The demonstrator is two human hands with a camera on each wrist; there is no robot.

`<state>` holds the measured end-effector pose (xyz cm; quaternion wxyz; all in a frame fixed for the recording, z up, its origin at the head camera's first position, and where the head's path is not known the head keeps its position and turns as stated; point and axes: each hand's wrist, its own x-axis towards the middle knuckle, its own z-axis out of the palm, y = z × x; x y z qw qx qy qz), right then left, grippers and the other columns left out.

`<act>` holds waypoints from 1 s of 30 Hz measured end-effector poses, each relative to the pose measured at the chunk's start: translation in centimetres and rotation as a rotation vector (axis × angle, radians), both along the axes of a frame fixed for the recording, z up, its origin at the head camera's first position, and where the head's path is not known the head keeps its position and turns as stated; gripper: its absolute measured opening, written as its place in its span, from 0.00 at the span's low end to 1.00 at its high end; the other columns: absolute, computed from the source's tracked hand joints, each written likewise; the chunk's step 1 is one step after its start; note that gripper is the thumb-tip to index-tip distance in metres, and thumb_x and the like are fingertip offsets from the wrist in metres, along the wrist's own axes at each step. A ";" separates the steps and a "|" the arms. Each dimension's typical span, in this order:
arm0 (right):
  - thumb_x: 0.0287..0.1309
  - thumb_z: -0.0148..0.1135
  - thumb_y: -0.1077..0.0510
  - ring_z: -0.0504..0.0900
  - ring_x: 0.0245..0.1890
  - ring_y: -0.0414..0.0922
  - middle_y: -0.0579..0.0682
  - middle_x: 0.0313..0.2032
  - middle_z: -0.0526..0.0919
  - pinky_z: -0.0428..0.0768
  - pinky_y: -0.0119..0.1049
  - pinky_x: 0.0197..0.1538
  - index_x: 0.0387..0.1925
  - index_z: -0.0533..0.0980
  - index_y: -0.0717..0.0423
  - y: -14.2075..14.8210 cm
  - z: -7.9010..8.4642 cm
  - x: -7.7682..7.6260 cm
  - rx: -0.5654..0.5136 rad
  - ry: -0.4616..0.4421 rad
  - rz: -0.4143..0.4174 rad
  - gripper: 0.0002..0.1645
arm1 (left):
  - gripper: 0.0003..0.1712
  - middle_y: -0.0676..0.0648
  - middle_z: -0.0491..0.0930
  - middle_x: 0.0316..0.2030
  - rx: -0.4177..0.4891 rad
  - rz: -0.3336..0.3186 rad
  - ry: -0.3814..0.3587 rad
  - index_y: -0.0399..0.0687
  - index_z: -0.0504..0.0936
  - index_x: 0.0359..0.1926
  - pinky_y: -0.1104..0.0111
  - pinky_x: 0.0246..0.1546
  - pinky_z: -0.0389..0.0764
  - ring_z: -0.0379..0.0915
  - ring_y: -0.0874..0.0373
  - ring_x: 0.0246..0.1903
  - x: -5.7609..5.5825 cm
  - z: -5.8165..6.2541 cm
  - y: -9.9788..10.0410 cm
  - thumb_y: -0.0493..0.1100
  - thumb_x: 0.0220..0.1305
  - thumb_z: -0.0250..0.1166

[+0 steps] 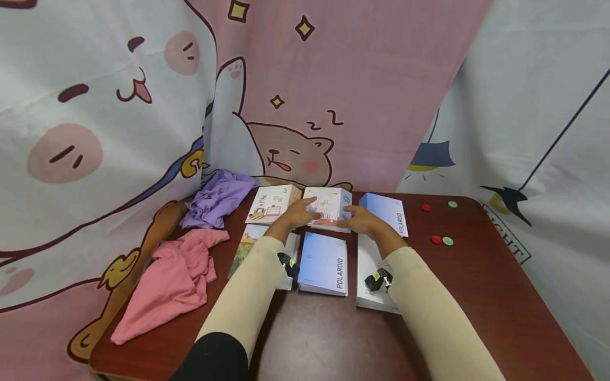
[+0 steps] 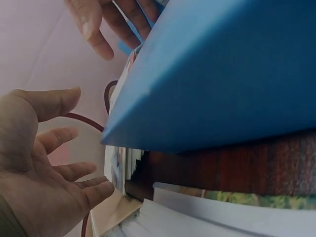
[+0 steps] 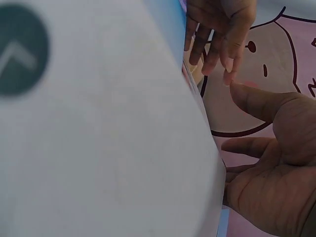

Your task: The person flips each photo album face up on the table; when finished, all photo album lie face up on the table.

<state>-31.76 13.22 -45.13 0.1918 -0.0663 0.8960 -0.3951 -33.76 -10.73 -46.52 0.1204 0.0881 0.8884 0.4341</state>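
Note:
In the head view a white illustrated book (image 1: 335, 198) lies in the middle of the back row. My left hand (image 1: 301, 212) reaches over its left side, thumb and fingers spread apart. At its right edge is my right hand (image 1: 366, 221), its fingertips overlapping the cover in this view. The left wrist view has the left hand (image 2: 49, 163) with loosely bent, separated fingers and nothing between them. In the right wrist view the right hand (image 3: 276, 163) has its fingers extended beside a large white surface (image 3: 123, 123), their tips partly hidden behind its edge.
Another illustrated book (image 1: 274, 201) and a blue POLAROID book (image 1: 383, 209) flank the middle one. In front lie a second POLAROID book (image 1: 324, 262), a landscape-covered book (image 1: 244, 246) and a white book (image 1: 369, 259). Purple (image 1: 219, 198) and pink cloths (image 1: 176, 275) lie left; red (image 1: 426, 207) and green discs (image 1: 452, 204) right.

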 end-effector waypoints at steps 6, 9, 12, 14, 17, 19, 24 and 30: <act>0.75 0.66 0.48 0.58 0.84 0.68 0.70 0.83 0.60 0.60 0.64 0.85 0.85 0.58 0.64 0.5 -0.5 -0.4 0.019 0.000 0.031 0.48 | 0.45 0.37 0.60 0.85 -0.009 -0.030 -0.023 0.53 0.63 0.86 0.41 0.84 0.59 0.53 0.36 0.85 0.1 0.0 0.1 0.51 0.74 0.69; 0.75 0.66 0.48 0.59 0.84 0.67 0.71 0.82 0.61 0.61 0.64 0.85 0.84 0.58 0.64 0.7 -0.7 -0.3 0.028 0.015 0.054 0.48 | 0.45 0.38 0.58 0.86 -0.025 -0.040 -0.046 0.55 0.61 0.87 0.40 0.85 0.58 0.51 0.37 0.86 0.3 -0.2 0.1 0.51 0.74 0.68; 0.74 0.67 0.49 0.61 0.83 0.67 0.72 0.82 0.61 0.62 0.63 0.84 0.85 0.58 0.62 0.7 -0.7 -0.3 -0.009 0.021 0.057 0.49 | 0.46 0.38 0.58 0.86 -0.038 -0.044 -0.061 0.57 0.61 0.87 0.41 0.84 0.59 0.52 0.37 0.86 0.4 -0.6 0.0 0.52 0.74 0.69; 0.73 0.69 0.50 0.64 0.81 0.67 0.73 0.81 0.62 0.64 0.63 0.83 0.85 0.57 0.61 0.8 -0.6 -0.3 -0.046 0.035 0.045 0.50 | 0.47 0.37 0.59 0.85 -0.044 -0.047 -0.062 0.58 0.61 0.87 0.41 0.84 0.60 0.54 0.37 0.85 0.3 -0.8 0.0 0.52 0.73 0.71; 0.73 0.69 0.51 0.67 0.79 0.66 0.74 0.79 0.64 0.68 0.62 0.81 0.86 0.56 0.61 0.9 -0.6 -0.4 -0.090 0.064 0.025 0.51 | 0.49 0.38 0.60 0.85 -0.033 -0.051 -0.061 0.61 0.62 0.87 0.42 0.84 0.60 0.56 0.38 0.84 0.3 -1.0 0.1 0.52 0.70 0.73; 0.73 0.69 0.52 0.70 0.78 0.66 0.74 0.79 0.65 0.70 0.61 0.80 0.86 0.56 0.61 1.1 -0.5 -0.4 -0.104 0.081 0.013 0.51 | 0.50 0.39 0.60 0.85 -0.005 -0.065 -0.061 0.61 0.62 0.87 0.42 0.85 0.59 0.56 0.39 0.84 0.2 -1.0 0.3 0.51 0.69 0.74; 0.72 0.71 0.55 0.72 0.76 0.65 0.70 0.80 0.65 0.71 0.62 0.80 0.87 0.56 0.57 1.6 0.2 -0.1 -0.170 0.092 -0.030 0.51 | 0.54 0.39 0.59 0.86 0.070 -0.121 -0.068 0.58 0.58 0.88 0.45 0.86 0.57 0.57 0.41 0.84 0.2 -0.7 0.8 0.49 0.67 0.76; 0.71 0.70 0.63 0.72 0.78 0.68 0.68 0.83 0.60 0.73 0.62 0.79 0.88 0.52 0.54 1.8 1.3 0.4 -0.299 0.132 -0.060 0.53 | 0.57 0.36 0.60 0.85 0.117 -0.174 -0.064 0.56 0.52 0.89 0.43 0.84 0.61 0.61 0.39 0.80 0.2 0.0 1.1 0.43 0.68 0.74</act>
